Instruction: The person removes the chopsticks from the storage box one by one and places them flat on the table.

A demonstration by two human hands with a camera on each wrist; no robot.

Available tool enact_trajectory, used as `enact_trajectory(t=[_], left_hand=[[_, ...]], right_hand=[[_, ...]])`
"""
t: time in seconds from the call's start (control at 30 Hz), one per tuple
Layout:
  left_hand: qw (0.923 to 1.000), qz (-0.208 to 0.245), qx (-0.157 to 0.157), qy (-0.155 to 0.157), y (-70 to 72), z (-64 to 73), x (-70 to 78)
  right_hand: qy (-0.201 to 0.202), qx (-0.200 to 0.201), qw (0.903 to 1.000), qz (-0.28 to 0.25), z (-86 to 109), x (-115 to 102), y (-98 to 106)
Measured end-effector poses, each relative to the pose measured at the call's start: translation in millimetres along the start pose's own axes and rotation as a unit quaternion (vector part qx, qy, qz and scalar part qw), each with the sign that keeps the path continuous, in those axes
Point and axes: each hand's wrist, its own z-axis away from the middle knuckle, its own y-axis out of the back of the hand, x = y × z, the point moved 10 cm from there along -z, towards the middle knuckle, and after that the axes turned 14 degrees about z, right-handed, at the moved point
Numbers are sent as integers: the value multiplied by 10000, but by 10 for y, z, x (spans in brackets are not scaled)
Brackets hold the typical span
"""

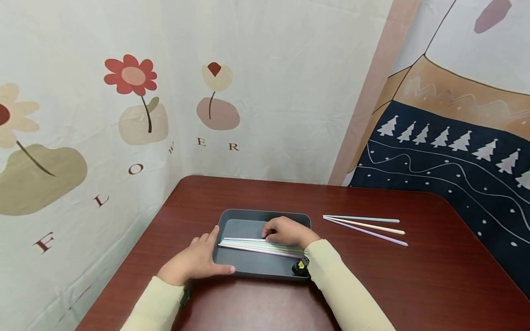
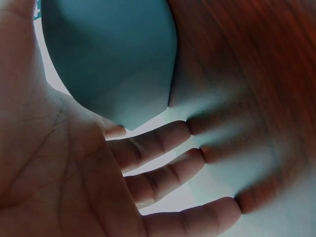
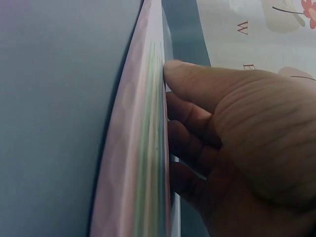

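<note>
Several pastel chopsticks point(image 1: 252, 248) lie side by side in a grey tray point(image 1: 256, 271), seen as a pink, green and white bundle in the right wrist view. My right hand point(image 1: 285, 231) reaches over the bundle with bent fingers. Its thumb and fingertips pinch a chopstick at the bundle's far edge, partly hidden in the right wrist view. My left hand point(image 1: 198, 258) rests against the tray's left end, fingers spread and thumb along the near rim. In the left wrist view, its fingers point(image 2: 163, 173) extend beside the tray's outer wall.
Three loose chopsticks, blue, cream and purple point(image 1: 385, 237), fan out on the red-brown table point(image 1: 414, 285) right of the tray. A small black wrist camera with a yellow mark point(image 1: 301, 266) hangs over the tray's near right corner. Printed curtains point(image 1: 281, 82) stand behind the table.
</note>
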Motion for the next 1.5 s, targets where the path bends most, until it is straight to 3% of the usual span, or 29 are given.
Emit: enact_trajectory(t=[1.5], left_hand=[[10000,23,-35,78,-19,-24,-46]], right_hand=[[13,161,9994,303,-44,-13,-22]])
